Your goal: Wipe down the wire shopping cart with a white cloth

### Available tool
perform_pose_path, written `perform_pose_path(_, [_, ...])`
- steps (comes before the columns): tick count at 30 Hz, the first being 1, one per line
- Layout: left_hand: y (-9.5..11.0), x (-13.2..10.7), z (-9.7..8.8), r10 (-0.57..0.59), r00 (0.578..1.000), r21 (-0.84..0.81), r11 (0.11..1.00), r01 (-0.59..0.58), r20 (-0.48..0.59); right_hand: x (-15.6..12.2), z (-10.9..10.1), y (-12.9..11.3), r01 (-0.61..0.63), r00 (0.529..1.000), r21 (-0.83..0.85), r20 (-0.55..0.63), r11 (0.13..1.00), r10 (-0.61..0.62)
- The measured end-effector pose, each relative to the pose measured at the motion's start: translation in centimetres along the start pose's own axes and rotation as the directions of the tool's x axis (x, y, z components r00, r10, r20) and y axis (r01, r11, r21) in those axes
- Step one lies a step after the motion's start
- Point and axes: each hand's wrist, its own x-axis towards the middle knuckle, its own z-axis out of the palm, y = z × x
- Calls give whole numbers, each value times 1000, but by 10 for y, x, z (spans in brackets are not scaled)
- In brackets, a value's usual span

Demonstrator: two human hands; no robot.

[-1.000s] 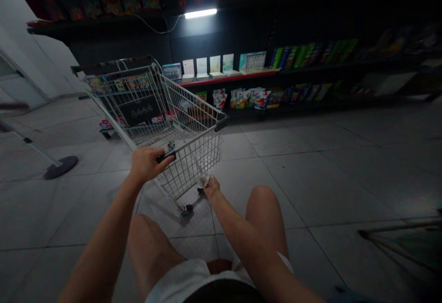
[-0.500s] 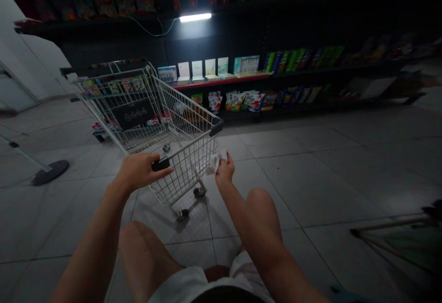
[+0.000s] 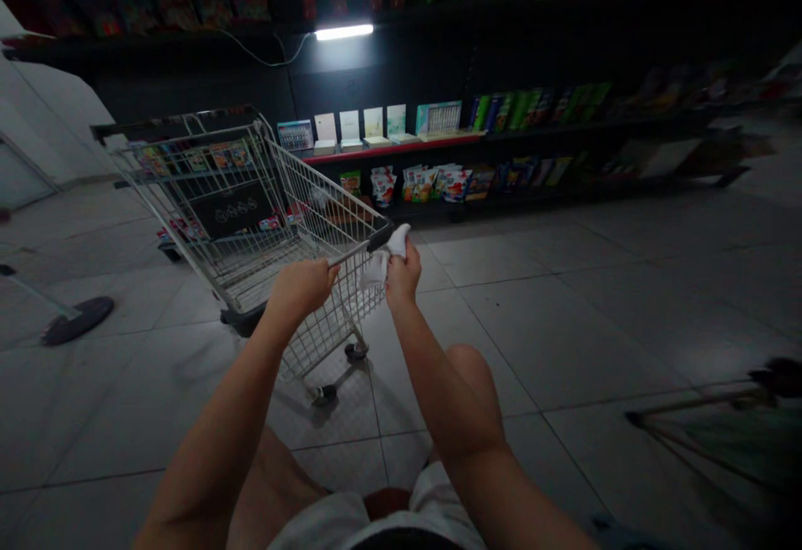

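Observation:
A metal wire shopping cart (image 3: 326, 316) stands in front of me, a black bumper on its near right corner. My left hand (image 3: 302, 289) is closed around the cart's top front rail, partway along it. Close to that right corner, my right hand (image 3: 403, 272) grips a crumpled white cloth (image 3: 398, 239), which sticks out above and to the left of the fingers. The cloth is beside the corner bumper; whether it touches is unclear. A dark panel with pale drawings (image 3: 235, 209) hangs inside the cart, whose basket looks bare.
Dark shelves (image 3: 388, 145) with books, snack bags and bottles run behind the cart, lit by a tube light (image 3: 344, 33). A post with a round base (image 3: 78, 321) stands at left. A folding frame with green fabric (image 3: 702, 441) is at lower right.
My left hand has moved right from the cart's near left corner onto the rail. My right hand has risen with the cloth toward the right corner. The view has shifted slightly.

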Motion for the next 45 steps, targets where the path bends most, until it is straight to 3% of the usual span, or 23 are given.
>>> perform_pose_path(3, [-1,-2,-2,4,1000,13,1000,-3,-10,-34,11,8,205,978,-237,11,950,-208])
perform_pose_path(6, [-3,-2,-2,-6,1000,10,1000,6,2,-86,4,16,394,911,-300,256,869,-324])
perform_pose_path(8, [-7,-4,-1,-6,1000,11,1000,6,8,-97,-11,14,457,861,-255,366,852,-352])
perform_pose_path(9, [-9,-5,-1,-6,1000,14,1000,6,12,-91,-19,9,460,861,-237,357,856,-363])
perform_pose_path(11, [-14,-8,-1,-6,1000,22,1000,6,25,-62,-26,-3,418,902,-234,220,878,-371])
perform_pose_path(14, [-18,-13,-2,1,999,39,999,-3,42,-18,-8,-22,332,940,-261,11,906,-341])
perform_pose_path(16, [-18,-15,-2,12,999,49,999,-14,32,-19,13,-29,315,943,-308,-5,898,-333])
perform_pose_path(18, [-18,-17,-1,15,1000,49,999,-16,20,-46,26,-30,364,929,-337,68,868,-363])
perform_pose_path(21, [-22,-20,0,16,1000,44,999,-16,5,-90,17,-27,544,830,-244,298,802,-472])
perform_pose_path(23, [-27,-23,0,26,1000,41,999,-26,1,-94,-1,-29,620,753,-157,395,769,-526])
perform_pose_path(24, [-30,-25,0,29,1000,40,999,-29,7,-86,-9,-31,619,753,-145,389,772,-530])
perform_pose_path(26, [-34,-30,-2,27,999,44,999,-29,35,-59,-19,-37,537,833,-183,271,824,-482])
perform_pose_path(28, [-37,-35,-4,19,997,60,998,-23,70,-33,-15,-41,418,908,-233,127,878,-398])
perform_pose_path(30, [-38,-40,-7,14,995,78,997,-22,100,-25,-2,-38,355,934,-273,72,894,-349])
perform_pose_path(34, [-44,-51,-9,23,993,86,996,-33,112,-65,9,-21,365,931,-313,87,877,-356])
perform_pose_path(37, [-55,-60,-10,27,992,72,997,-36,120,-87,-14,-13,426,899,-260,227,867,-374])
perform_pose_path(40, [-61,-64,-15,-23,983,16,1000,21,181,-77,-40,-20,474,852,-211,355,855,-385])
perform_pose_path(43, [-49,-51,-22,-102,976,-48,992,113,193,-68,-37,-28,433,884,-210,287,877,-368])
perform_pose_path(45, [-32,-35,-25,-55,991,-98,993,67,121,-79,-23,-24,368,919,-225,234,902,-317])
